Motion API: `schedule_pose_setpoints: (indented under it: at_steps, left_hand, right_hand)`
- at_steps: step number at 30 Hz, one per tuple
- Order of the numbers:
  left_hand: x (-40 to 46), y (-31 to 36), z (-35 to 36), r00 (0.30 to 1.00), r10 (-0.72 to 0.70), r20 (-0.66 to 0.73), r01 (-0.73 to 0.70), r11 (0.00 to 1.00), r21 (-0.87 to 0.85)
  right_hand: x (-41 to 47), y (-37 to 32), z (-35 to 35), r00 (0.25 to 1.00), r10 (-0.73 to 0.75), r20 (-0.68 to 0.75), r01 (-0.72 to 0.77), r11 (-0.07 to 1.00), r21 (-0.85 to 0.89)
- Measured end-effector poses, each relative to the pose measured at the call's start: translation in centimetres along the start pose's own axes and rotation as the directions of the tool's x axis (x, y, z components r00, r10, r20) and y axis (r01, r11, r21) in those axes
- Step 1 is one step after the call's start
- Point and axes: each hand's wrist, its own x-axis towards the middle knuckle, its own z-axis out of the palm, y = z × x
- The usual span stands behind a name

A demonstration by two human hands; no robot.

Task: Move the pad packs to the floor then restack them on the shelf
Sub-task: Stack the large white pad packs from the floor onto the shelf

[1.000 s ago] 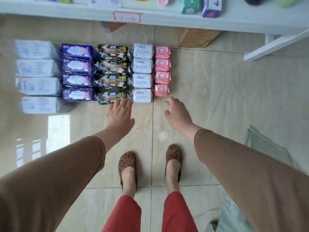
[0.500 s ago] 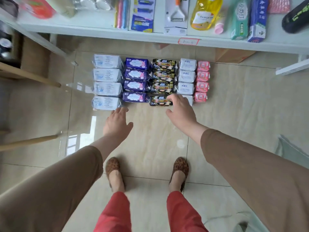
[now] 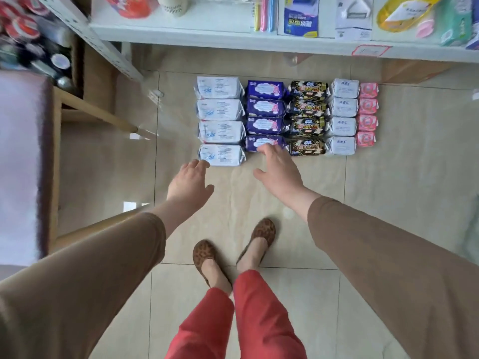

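Pad packs lie on the tiled floor in five columns below the white shelf (image 3: 233, 38): large pale blue-white packs (image 3: 220, 110), purple packs (image 3: 265, 107), black-and-gold packs (image 3: 307, 110), white ABC packs (image 3: 343, 107) and small pink packs (image 3: 367, 107). My left hand (image 3: 190, 181) is open, its fingertips just short of the nearest pale pack (image 3: 225, 155). Open too, my right hand (image 3: 278, 168) reaches its fingertips over the front edge of the nearest purple pack (image 3: 259, 142). Neither hand holds anything.
The shelf carries toothbrushes (image 3: 263, 12), a blue packet (image 3: 300, 15) and a yellow pouch (image 3: 404, 11). A wooden stool (image 3: 77, 115) and a stand of cans (image 3: 31, 45) sit at the left. My feet in leopard shoes (image 3: 233, 247) stand behind the packs.
Both hands have shifted left along the front row: the right from the white and black packs to the purple one, the left toward the pale pack. The view has also panned left.
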Motion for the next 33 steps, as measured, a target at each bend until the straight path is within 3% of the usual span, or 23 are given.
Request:
schedule_pose_setpoints:
  at_steps: [12, 16, 24, 27, 33]
  left_hand:
    - [12.6, -8.1, 2.0, 0.986, 0.167, 0.024, -0.168, 0.985, 0.036]
    - [18.0, -9.4, 4.2, 0.978, 0.200, 0.054, -0.204, 0.976, 0.079]
    - [25.1, -9.7, 8.5, 0.945, 0.326, -0.012, -0.322, 0.939, 0.120]
    - [25.9, -9.5, 9.7, 0.931, 0.359, -0.071, -0.337, 0.915, 0.220]
    - [26.6, -9.4, 11.1, 0.927, 0.365, -0.088, -0.298, 0.857, 0.420]
  right_hand:
    - [9.2, -0.2, 11.7, 0.998, 0.026, 0.065, -0.022, 0.998, -0.065]
    - [12.5, 0.7, 15.6, 0.999, -0.008, 0.053, 0.018, 0.982, -0.187]
    - [13.7, 1.8, 21.8, 1.000, 0.018, 0.003, -0.014, 0.900, -0.436]
    - [14.1, 2.0, 22.8, 0.999, -0.019, -0.040, 0.001, 0.906, -0.423]
    - [13.1, 2.9, 24.8, 0.996, -0.010, 0.084, 0.040, 0.927, -0.374]
